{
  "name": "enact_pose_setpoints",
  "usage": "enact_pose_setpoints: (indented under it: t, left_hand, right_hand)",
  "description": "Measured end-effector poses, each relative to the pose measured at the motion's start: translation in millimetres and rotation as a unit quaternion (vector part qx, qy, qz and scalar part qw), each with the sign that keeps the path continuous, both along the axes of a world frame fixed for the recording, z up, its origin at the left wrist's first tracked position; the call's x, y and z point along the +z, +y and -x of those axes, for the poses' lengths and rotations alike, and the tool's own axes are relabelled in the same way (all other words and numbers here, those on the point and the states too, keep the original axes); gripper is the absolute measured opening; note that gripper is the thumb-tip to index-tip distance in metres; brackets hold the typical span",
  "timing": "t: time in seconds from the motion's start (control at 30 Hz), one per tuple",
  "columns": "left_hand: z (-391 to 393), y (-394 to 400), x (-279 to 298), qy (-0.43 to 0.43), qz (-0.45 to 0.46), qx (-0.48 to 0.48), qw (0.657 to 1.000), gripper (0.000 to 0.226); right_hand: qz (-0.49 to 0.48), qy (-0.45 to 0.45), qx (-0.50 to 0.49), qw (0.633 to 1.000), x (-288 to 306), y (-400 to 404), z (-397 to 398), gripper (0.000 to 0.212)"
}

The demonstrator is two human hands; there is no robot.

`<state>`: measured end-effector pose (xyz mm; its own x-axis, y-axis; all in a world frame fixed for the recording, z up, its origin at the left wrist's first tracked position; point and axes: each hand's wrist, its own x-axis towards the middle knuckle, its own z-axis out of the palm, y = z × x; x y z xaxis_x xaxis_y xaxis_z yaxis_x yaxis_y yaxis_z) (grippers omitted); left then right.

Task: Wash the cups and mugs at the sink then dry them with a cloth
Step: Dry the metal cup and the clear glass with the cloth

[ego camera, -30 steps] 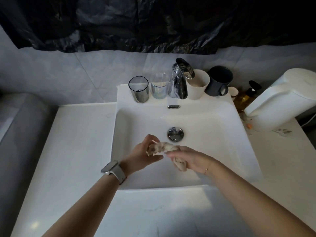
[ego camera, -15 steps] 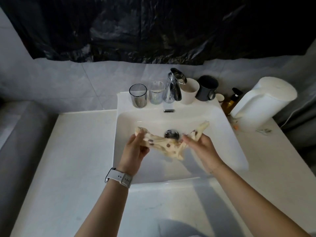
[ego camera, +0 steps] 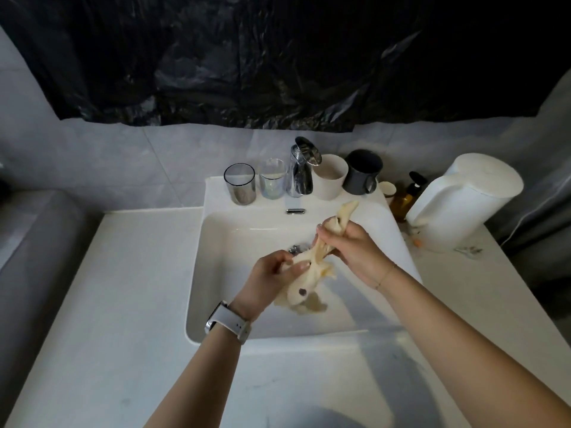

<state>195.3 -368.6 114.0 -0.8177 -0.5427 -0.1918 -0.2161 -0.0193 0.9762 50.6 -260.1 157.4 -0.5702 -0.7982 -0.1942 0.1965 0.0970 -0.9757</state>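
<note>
Two hands are over the basin, and both have hold of the same pale cream cloth (ego camera: 304, 281). The left hand (ego camera: 272, 281) has its fingers curled round the lower bunch of the fabric, thumb pressed across the front, and a white-strapped watch (ego camera: 227, 322) sits on that wrist. The right hand (ego camera: 350, 245) is higher and further back, fingers closed round the upper part, with a twisted tail of cloth poking up past the knuckles toward the back rim. Between the two grips the cloth is drawn into a tight rope; below the left hand it hangs loose and rumpled over the white sink (ego camera: 216, 273), one dark spot showing on it. The chrome drain (ego camera: 296, 249) peeks out just behind the left hand's fingers.

Along the back ledge, the lineup from left to right: a smoky grey glass (ego camera: 240, 184), a clear glass (ego camera: 272, 179), then the chrome tap (ego camera: 301, 168). Right of the tap stands a white cup (ego camera: 330, 180), touching or nearly touching a dark grey mug (ego camera: 362, 171) with its handle facing forward. All four stand upright, well apart from the hands.

Further right on the white desk (ego camera: 129, 304): a small pale container (ego camera: 387, 189), an amber pump bottle (ego camera: 406, 199), and a big white kettle-like jug (ego camera: 463, 199). Black plastic sheeting (ego camera: 247, 57) covers the wall above.
</note>
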Motion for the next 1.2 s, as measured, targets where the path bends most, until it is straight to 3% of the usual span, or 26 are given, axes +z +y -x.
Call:
enact_pose_setpoints:
  t: [0.07,0.2,0.3,0.4,0.5,0.6,0.7,0.83,0.97,1.07,1.2]
  left_hand:
    - [3,4,1,-0.033,0.03,0.058,0.997,0.028]
    - [10,18,14,0.064,-0.124,0.098,0.985,0.023]
    - [10,21,18,0.049,-0.099,0.118,0.987,0.018]
    - [7,16,16,0.029,-0.127,0.164,0.978,0.022]
    - [4,6,9,0.003,-0.132,0.202,0.97,0.023]
    - [4,0,-2,-0.058,-0.098,0.212,0.971,0.027]
    - [5,-2,-11,-0.093,-0.09,0.213,0.969,0.03]
    - [12,-5,-9,-0.058,-0.1,0.221,0.968,0.031]
    - [30,-17,5,0.016,-0.041,0.246,0.968,0.019]
    - [37,-37,5,0.02,-0.013,0.229,0.973,0.014]
    - [34,-72,-6,0.02,-0.006,0.22,0.975,0.018]
  right_hand:
    - [-0.037,-0.025,0.012,0.999,-1,6,10,0.016]
    - [-0.209,-0.057,0.104,0.971,-11,17,6,0.028]
    - [-0.137,-0.129,0.101,0.977,-27,23,-4,0.031]
    - [-0.107,-0.191,0.055,0.974,-37,27,-1,0.021]
    - [-0.099,-0.277,0.036,0.955,-40,29,7,0.028]
    - [-0.03,-0.32,-0.019,0.947,-36,29,15,0.031]
    - [0.023,-0.355,0.011,0.934,-27,28,15,0.04]
    - [0.002,-0.364,0.002,0.932,-23,14,11,0.022]
    - [-0.083,-0.501,-0.048,0.86,-45,-6,10,0.019]
    - [-0.134,-0.529,-0.012,0.838,-48,-13,0,0.025]
    - [-0.076,-0.549,0.022,0.832,-48,-22,-4,0.029]
